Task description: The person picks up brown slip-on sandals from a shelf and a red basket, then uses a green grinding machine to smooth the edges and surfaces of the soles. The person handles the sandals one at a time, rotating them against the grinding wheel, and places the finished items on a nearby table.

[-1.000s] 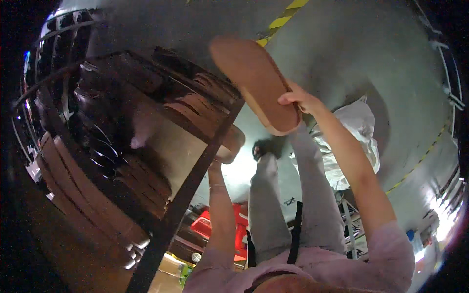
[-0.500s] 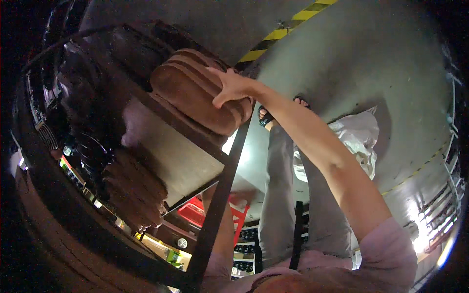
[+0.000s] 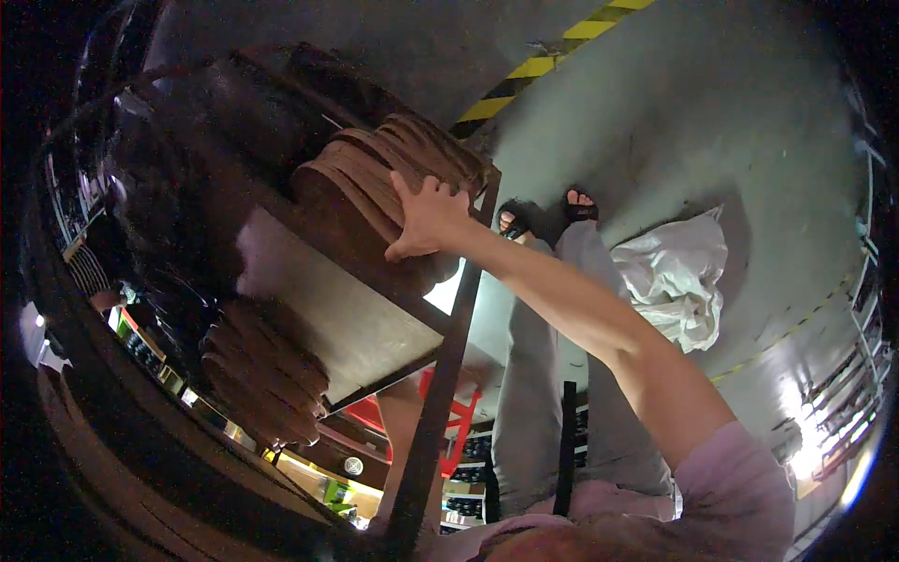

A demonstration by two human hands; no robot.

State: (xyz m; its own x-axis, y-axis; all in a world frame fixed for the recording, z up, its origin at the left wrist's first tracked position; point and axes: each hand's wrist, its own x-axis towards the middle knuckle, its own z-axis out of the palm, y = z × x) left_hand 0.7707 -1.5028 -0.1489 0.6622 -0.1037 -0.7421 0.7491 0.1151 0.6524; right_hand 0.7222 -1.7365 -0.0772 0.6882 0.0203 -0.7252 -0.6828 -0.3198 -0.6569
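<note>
Right hand [image 3: 429,220]: fingers spread against stacked brown slabs [image 3: 354,187], its 10 o'clock, on dark rack [image 3: 446,375] | left hand: hidden from me, can't tell state | shelf board [image 3: 351,328]: 7 o'clock | white sack [image 3: 682,276]: 3–4 o'clock

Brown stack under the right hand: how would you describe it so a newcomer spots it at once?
Start at the dark rack across the left half of the view, then find its pale panel. Along the panel's upper right side sits a stack of long, round-ended brown pieces. Unlike the other brown stack at the panel's lower left, it has the right hand spread over it.
</note>
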